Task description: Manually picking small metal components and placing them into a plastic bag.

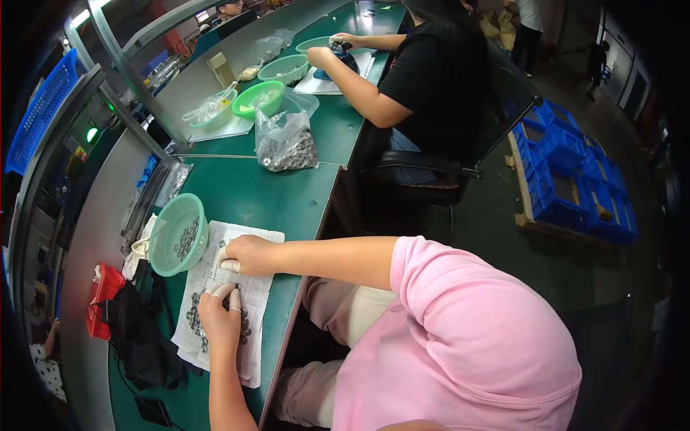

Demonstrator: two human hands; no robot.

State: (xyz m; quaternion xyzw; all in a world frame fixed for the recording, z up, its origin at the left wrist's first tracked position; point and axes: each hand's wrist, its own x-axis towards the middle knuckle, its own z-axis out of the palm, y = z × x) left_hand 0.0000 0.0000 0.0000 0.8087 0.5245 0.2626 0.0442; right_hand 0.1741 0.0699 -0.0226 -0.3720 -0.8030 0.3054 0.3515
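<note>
Head view: left hand, fingers curled, grip unclear, is sorting small metal rings while the half-closed right hand is pinning the paper sheet; a fine fingertip pinch is probably needed next.

A long green surface runs away from the near edge. On it lies a printed paper sheet with small metal rings scattered over it. Just beside the sheet stands a pale green bowl holding more rings. A black bag and a red pouch lie near the far edge. Farther along sit a clear plastic bag of metal parts and several green bowls.
</note>
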